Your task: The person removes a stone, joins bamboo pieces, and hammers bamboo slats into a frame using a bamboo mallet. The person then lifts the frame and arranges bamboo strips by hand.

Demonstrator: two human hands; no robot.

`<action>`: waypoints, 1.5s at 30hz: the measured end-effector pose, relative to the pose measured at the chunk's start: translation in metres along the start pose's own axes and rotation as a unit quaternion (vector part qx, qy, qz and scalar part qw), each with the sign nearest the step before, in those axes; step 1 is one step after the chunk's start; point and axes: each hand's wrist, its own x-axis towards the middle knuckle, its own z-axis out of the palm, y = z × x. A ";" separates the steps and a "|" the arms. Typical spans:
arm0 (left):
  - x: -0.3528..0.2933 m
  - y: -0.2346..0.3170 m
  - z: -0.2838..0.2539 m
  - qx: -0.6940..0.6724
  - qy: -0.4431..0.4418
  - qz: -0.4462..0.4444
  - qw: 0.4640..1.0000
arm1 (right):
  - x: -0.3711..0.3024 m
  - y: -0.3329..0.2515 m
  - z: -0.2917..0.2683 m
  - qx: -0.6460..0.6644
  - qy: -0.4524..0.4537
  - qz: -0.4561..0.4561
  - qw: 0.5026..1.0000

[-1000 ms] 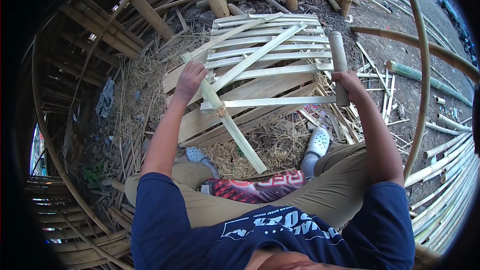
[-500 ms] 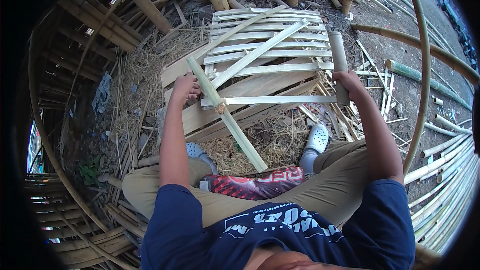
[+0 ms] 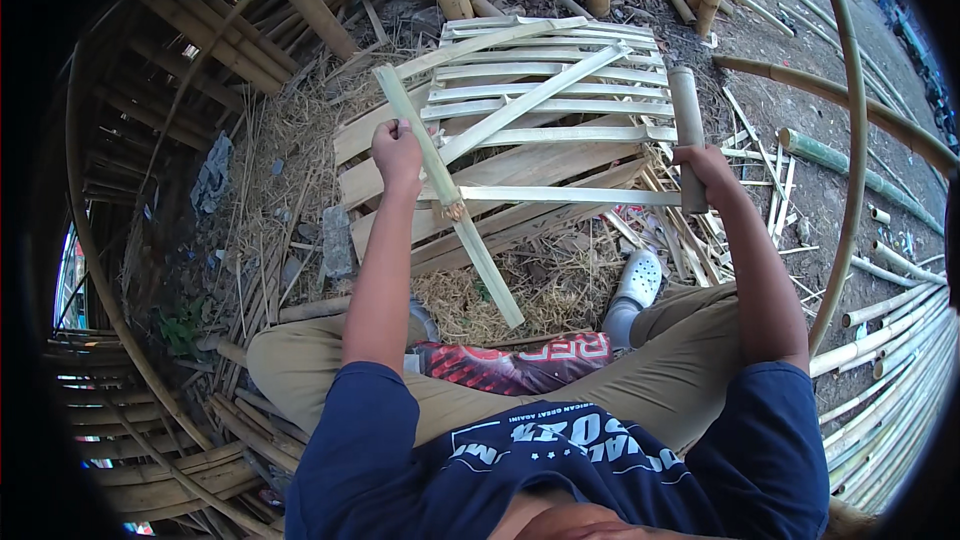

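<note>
My left hand [image 3: 398,155] is closed at the edge of a split bamboo strip [image 3: 490,275], below its upper end. The strip slants down to the right, with a rough brownish node [image 3: 454,211] near its middle. It crosses over the left end of a pale flat slat [image 3: 570,196]. My right hand [image 3: 708,172] is wrapped round the lower part of a thick round bamboo piece [image 3: 685,100] held nearly upright at the right side of a slatted bamboo panel [image 3: 550,93]. Two slats lie diagonally across that panel.
Wide pale boards [image 3: 530,168] lie beneath the panel. Shavings [image 3: 460,295] cover the ground between my feet, behind a red and black sack [image 3: 510,360]. A grey block [image 3: 337,240] sits at left. Bamboo poles [image 3: 880,355] are piled at right; a curved pole [image 3: 855,140] rises nearby.
My left hand has moved slightly up along the strip, and its wrist has turned. The strip's lower end has shifted slightly up and left. My right hand keeps its hold.
</note>
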 end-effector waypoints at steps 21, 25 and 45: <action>0.003 0.139 -0.112 0.014 0.081 0.373 0.924 | -0.006 -0.001 0.007 -0.011 0.006 -0.010 1.000; 0.034 0.144 -0.177 0.010 0.141 0.396 0.908 | 0.002 0.005 0.007 -0.021 -0.008 -0.020 1.000; 0.102 -0.006 -0.296 0.156 0.211 0.348 0.900 | 0.022 0.022 0.004 -0.039 0.000 -0.017 0.999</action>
